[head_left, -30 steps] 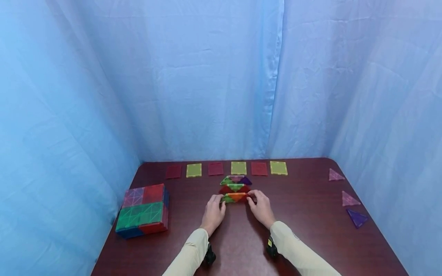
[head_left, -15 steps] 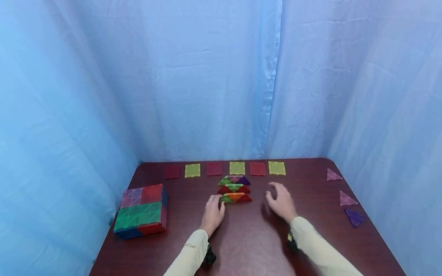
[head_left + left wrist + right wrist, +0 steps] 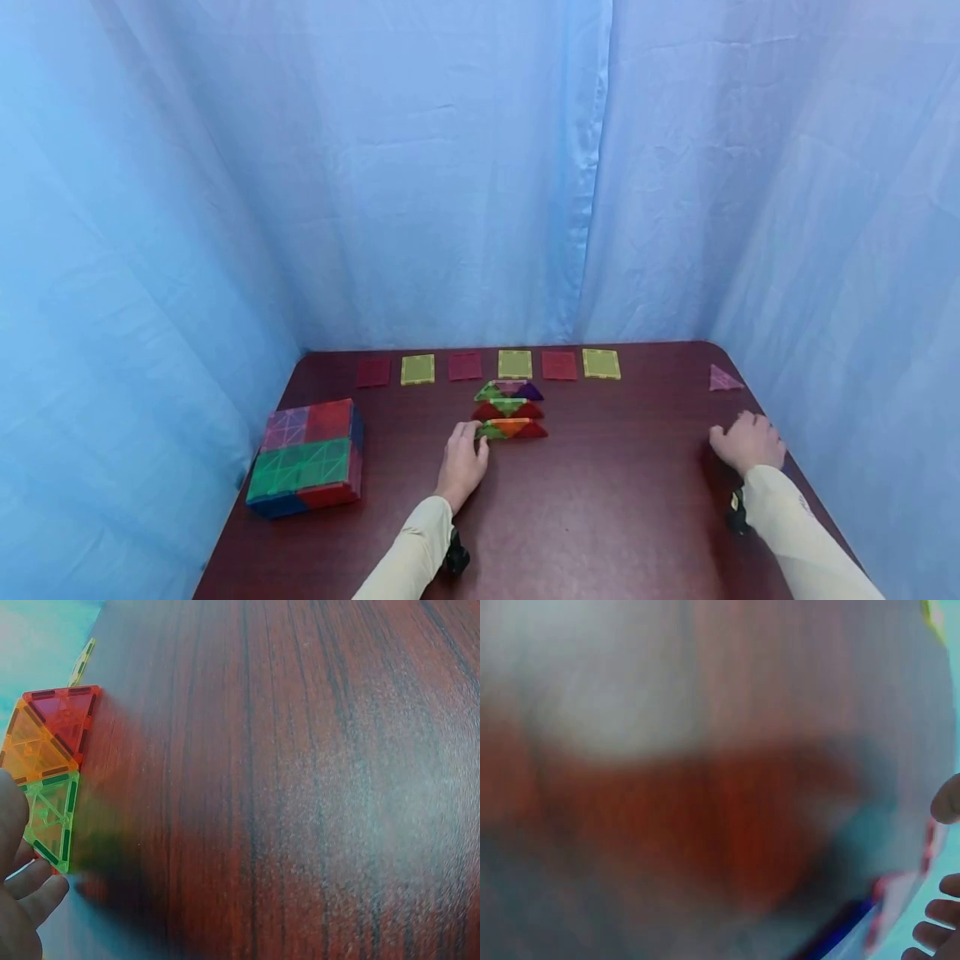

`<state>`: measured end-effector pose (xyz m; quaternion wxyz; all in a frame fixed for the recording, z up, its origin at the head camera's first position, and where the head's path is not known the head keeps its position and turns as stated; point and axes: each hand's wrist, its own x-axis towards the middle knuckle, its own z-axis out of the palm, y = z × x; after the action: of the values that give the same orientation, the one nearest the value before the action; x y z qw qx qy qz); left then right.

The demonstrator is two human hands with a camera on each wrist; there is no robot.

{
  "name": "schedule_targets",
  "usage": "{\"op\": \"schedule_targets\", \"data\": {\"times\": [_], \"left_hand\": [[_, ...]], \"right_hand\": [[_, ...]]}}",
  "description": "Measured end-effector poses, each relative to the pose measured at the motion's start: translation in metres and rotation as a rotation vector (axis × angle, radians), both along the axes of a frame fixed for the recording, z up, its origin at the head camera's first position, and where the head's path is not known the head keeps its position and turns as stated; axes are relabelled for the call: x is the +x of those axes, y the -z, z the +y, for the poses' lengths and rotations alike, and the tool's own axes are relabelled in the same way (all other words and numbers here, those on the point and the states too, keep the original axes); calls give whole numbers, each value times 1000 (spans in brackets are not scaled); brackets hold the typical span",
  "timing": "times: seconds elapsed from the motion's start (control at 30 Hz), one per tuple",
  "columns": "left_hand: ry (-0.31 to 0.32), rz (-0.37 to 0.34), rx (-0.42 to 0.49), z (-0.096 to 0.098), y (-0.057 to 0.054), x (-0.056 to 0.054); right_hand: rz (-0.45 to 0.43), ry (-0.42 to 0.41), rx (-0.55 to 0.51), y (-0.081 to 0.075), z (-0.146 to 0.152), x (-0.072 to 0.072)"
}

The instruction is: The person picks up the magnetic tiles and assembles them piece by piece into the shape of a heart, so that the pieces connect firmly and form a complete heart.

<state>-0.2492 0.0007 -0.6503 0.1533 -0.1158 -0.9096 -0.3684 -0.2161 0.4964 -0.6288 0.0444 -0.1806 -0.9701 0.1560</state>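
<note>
In the head view three upright rows of see-through magnetic tile triangles stand at the middle. The nearest row has green, orange point(image 3: 515, 427) and red triangles. My left hand point(image 3: 461, 467) pinches the left end of this row, at the green triangle point(image 3: 52, 817), which overlaps its fingers in the left wrist view. My right hand point(image 3: 747, 443) hovers over the table's right side with its fingers apart. It hides most of a pink triangle point(image 3: 896, 904) and a purple triangle point(image 3: 840, 930), whose edges show in the right wrist view.
Red and yellow square tiles point(image 3: 602, 364) lie in a line along the back edge. A stacked block of coloured tiles point(image 3: 300, 467) stands at the left. Another pink triangle point(image 3: 724, 378) lies at the back right. Blue curtains point(image 3: 450, 167) enclose the table point(image 3: 600, 533).
My right hand has let go of the near row's right end and moved right, over the loose triangles. The left hand has stayed at the row's left end.
</note>
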Motion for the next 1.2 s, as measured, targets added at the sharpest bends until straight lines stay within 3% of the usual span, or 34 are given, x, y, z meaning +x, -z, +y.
{"op": "schedule_targets", "data": {"times": [0.1,0.23,0.5,0.7,0.87,1.0,1.2], "left_hand": [[1,-4,-3,0,0,1],[2,0,-6,1,0,1],[-1,10,5,-2,-2,4],[0,11,-56,-10,-1,18],[75,53,-122,-12,-1,29],[107,86,-171,-10,0,38],[144,126,-201,-1,0,52]], "right_hand": [[-64,15,-26,10,11,9],[-25,-10,-36,22,13,9],[36,-199,58,18,-19,-5],[49,-344,72,20,-61,-11],[93,-452,123,19,-103,-8],[112,-545,134,14,-142,1],[10,-724,92,-1,-213,25]]}}
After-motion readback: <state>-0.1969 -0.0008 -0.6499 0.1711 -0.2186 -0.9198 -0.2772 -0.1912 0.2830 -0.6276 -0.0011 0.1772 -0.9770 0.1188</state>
